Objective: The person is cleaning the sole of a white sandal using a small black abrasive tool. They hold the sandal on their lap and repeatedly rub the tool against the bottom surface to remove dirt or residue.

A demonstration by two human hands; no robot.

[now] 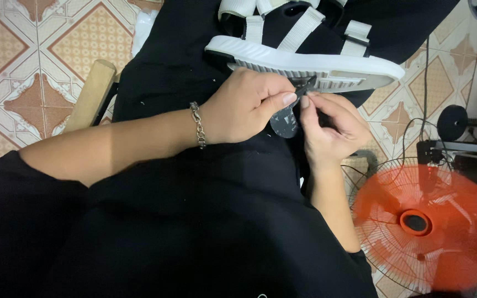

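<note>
Our lap, black cloth (194, 221), lower frame. Left hand (244, 107) and right hand (329, 129) meet at centre, fingers pinched on a dark strip (305, 87). Sandal (305, 60) just above, sole lying left-right.

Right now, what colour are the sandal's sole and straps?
The sole and straps are white, on a black upper, seen best in the head view.

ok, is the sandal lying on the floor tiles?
No, the white-soled sandal rests on the person's black-clothed lap, with the left hand and right hand working at its sole edge.
</note>
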